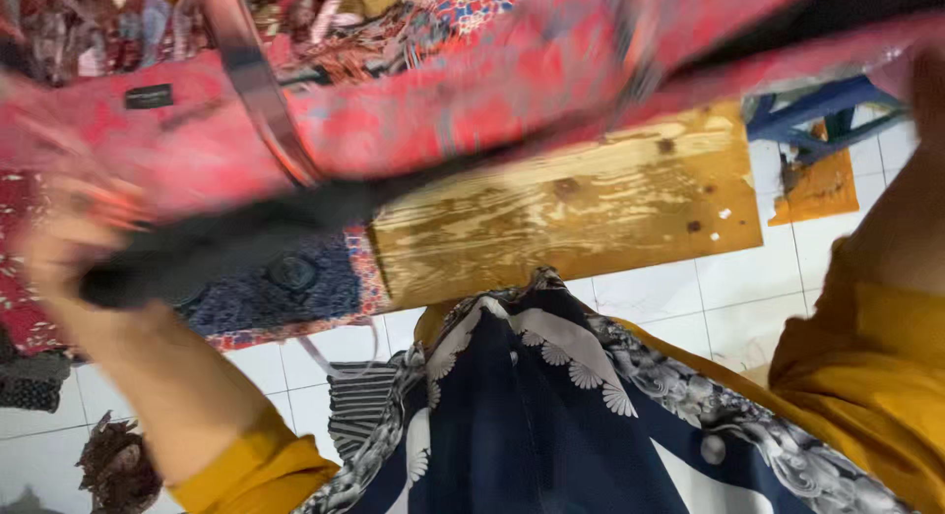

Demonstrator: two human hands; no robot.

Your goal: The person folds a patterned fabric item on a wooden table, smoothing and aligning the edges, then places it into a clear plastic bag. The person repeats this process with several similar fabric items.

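The biggest thing in front of me is the red patterned cloth (pixel 472 110). It is stretched across the whole upper part of the view, from one side to the other, and it is blurred. It has a dark lining or underside that shows along its lower edge, a small dark label near the left, and a brownish strap (pixel 258 91) crossing it.

Under the cloth is the wooden table (pixel 591 209), yellow-brown, standing on the white tiled floor (pixel 689 297). On the left of the table lies a blue patterned piece (pixel 305 283) with a round dark button. Below, close to me, hangs my dark blue scarf (pixel 532 416) with white fan shapes.

I judge that I am holding the cloth up and spread between my two hands, perhaps to turn or fold it. The next move needs both edges kept level.

My left hand (pixel 74 243) is at the lower left, and the fingers look curled closed on the dark edge of the cloth. My right hand (pixel 925 96) is at the far right edge, mostly cut off and blurred; I cannot tell if its fingers are closed, though the cloth reaches to it.
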